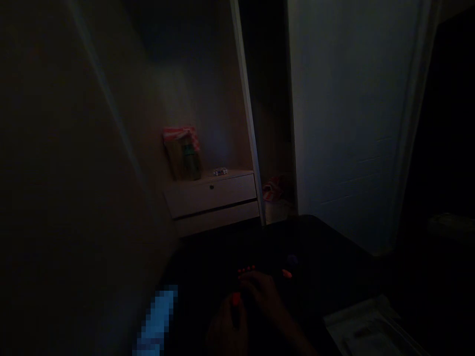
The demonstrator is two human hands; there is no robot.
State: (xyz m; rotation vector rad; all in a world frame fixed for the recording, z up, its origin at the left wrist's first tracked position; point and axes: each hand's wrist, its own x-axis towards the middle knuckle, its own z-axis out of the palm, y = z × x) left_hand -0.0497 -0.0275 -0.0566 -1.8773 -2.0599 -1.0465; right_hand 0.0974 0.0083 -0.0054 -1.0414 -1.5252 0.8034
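The scene is very dark. My left hand point(227, 324) is closed around a small red object point(236, 298), whose top shows above the fingers; its kind is too dim to tell. Just ahead and to the right, my right hand point(264, 290) reaches over the dark table with its fingers together and bent down. Its fingertips are at several small red pieces point(246, 269) lying in a short row. Whether something is pinched there is hidden. Right of that hand lie an orange-red piece point(287, 273) and a dim purple item point(293, 259).
A blurred-out bright blue patch point(156, 319) glows at the left edge of the black table point(315, 237). A pale plastic packet point(365, 324) lies at front right. Behind are drawers point(215, 198), a small toy-like object point(220, 171), a box with red-striped cloth point(181, 148) and a pale door point(345, 109).
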